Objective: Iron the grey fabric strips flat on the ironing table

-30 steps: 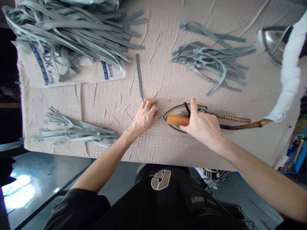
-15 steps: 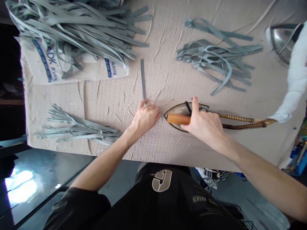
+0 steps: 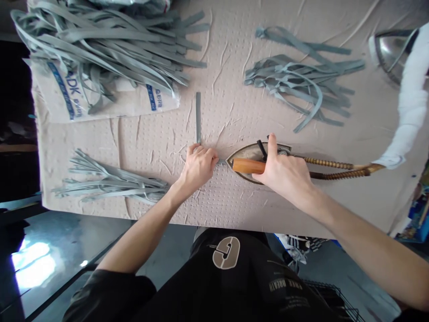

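My left hand (image 3: 201, 163) is closed on a grey-green fabric strip (image 3: 198, 117), pinching it against the padded table. One length of the strip runs away from me beyond the fingers; a short piece shows between the hand and the iron's tip. My right hand (image 3: 286, 167) grips the wooden handle of an iron (image 3: 250, 154), thumb stretched upward. The iron lies flat, its pointed tip toward my left hand and over the strip's end. How much strip lies beneath the soleplate is hidden.
A large heap of strips (image 3: 117, 40) lies on a printed plastic bag (image 3: 114, 100) at the far left. Smaller bunches lie near left (image 3: 114, 179) and far right (image 3: 301, 80). The iron's hoses join a white-wrapped hose (image 3: 402, 129) at right, near a metal object (image 3: 390, 53).
My left hand has shifted slightly left, drawing the strip, whose far end is now nearer to me. A short length now shows at the iron's tip. The iron has hardly moved.
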`<state>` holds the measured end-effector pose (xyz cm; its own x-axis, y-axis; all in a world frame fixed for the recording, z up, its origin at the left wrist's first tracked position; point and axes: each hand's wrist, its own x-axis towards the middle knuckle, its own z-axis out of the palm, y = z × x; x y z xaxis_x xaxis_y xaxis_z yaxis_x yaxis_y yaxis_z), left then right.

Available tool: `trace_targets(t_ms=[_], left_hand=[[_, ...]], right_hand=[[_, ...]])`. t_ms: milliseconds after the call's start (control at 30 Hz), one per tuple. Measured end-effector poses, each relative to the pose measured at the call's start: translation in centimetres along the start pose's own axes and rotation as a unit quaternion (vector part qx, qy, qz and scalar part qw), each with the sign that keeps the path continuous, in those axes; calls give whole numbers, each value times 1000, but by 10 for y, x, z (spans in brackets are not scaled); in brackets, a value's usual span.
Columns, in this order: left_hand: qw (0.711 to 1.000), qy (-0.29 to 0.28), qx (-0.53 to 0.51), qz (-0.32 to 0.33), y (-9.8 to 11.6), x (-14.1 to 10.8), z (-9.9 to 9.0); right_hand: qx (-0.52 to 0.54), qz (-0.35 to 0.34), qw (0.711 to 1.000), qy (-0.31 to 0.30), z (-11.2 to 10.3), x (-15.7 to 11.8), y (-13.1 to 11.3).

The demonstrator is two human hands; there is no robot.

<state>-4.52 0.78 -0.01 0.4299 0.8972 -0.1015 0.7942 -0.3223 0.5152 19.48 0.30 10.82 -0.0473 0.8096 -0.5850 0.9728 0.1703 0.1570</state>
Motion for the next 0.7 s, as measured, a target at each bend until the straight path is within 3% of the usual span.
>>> trace_targets(t_ms=[167, 433, 567, 700], left_hand=[[999, 33, 15, -2, -5, -8, 10], [990, 119, -21, 66, -25, -17, 28], [987, 138, -30, 80, -29, -18, 30], [988, 137, -28, 59, -32, -19, 30]], right_hand=[[-10, -12, 1000, 22, -6, 7, -14], [28, -69, 995, 65, -16, 19, -30], [39, -74, 995, 62, -12, 14, -18], [43, -28, 999, 18, 2, 3, 23]])
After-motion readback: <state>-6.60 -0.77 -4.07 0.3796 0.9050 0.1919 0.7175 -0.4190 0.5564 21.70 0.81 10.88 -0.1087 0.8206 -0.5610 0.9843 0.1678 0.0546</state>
